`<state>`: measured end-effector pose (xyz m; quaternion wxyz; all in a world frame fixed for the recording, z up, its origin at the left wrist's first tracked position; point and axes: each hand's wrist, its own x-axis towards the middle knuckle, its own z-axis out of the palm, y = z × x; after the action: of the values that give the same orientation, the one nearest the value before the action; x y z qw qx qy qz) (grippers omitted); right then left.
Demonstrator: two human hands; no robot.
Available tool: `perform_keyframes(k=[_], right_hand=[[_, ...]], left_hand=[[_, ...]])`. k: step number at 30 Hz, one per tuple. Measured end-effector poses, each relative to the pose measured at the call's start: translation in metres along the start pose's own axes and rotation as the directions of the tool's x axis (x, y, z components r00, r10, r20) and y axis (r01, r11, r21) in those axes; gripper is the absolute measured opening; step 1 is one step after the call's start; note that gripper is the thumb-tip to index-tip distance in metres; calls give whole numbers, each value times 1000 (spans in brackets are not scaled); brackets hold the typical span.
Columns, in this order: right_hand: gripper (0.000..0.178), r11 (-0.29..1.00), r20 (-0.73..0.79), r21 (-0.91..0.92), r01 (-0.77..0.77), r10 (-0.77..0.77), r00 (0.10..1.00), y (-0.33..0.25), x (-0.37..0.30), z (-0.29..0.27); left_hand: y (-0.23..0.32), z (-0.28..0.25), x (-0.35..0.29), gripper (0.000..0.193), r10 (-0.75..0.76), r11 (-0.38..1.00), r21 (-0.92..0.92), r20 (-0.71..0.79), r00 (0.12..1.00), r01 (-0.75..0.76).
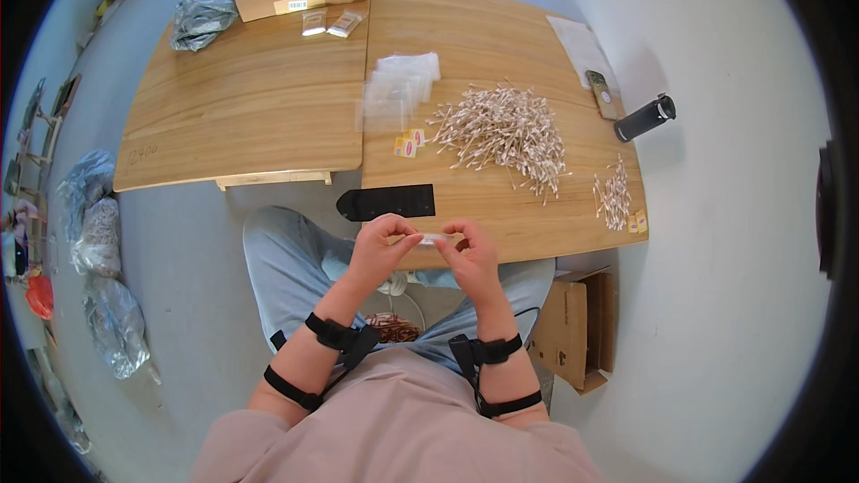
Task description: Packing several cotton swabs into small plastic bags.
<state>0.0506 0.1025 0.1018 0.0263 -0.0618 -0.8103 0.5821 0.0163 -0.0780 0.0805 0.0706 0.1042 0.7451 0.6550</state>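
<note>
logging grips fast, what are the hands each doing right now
Left hand: closed, pinching the left end of a small whitish item.
Right hand: closed, pinching the item's right end.

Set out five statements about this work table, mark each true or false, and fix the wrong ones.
1. The left hand and the right hand both hold one small pale item. True.
2. The large swab pile is to the right of the small swab pile. False: it is to the left.
3. The flat black strip lies nearer the left hand than the phone does. True.
4. The clear bags lie on top of the large swab pile. False: they lie to its left.
5. The dark bottle is to the right of the large swab pile. True.
</note>
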Motion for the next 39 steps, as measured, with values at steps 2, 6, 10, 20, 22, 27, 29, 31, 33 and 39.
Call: perform_keyframes(k=[2, 6, 10, 20, 22, 27, 29, 31, 33, 39], right_hand=[[7, 999, 38, 36, 26, -27, 999, 7, 4, 8], [5, 992, 24, 93, 91, -94, 995, 29, 7, 22], [5, 966, -3, 11, 257, -257, 966, 28, 5, 33], [10, 996, -45, 53, 70, -67, 997, 33, 0, 39], [11, 992, -54, 130, -8, 15, 998, 38, 0, 41], [15, 939, -106, 339, -64, 106, 989, 63, 1, 32], [14, 960, -112, 279, -40, 73, 991, 52, 0, 37], [14, 989, -57, 146, 37, -29, 998, 36, -2, 40], [13, 992, -40, 76, 102, -99, 994, 37, 0, 46], [11, 931, -47, 359, 58, -44, 998, 53, 2, 52]], left_hand=[[-9, 6, -1, 7, 26, 1000, -2, -28, 999, -26], [-26, 15, -3, 8, -63, 992, -114, -74, 995, 54], [-37, 21, -6, 18, -103, 978, -182, -9, 995, 100], [-42, 10, -10, 26, -89, 988, -120, 55, 995, 95], [-43, 9, -11, 26, -106, 987, -117, 45, 993, 111], [-45, 11, -9, 27, -214, 939, -262, 55, 975, 221], [-49, 13, -12, 27, -169, 976, -128, 43, 985, 173], [-56, 15, -13, 27, -180, 963, -198, 39, 983, 184], [-63, 15, -8, 27, -183, 948, -252, 64, 981, 193], [-62, 7, -8, 20, -138, 938, -308, 87, 987, 158]])
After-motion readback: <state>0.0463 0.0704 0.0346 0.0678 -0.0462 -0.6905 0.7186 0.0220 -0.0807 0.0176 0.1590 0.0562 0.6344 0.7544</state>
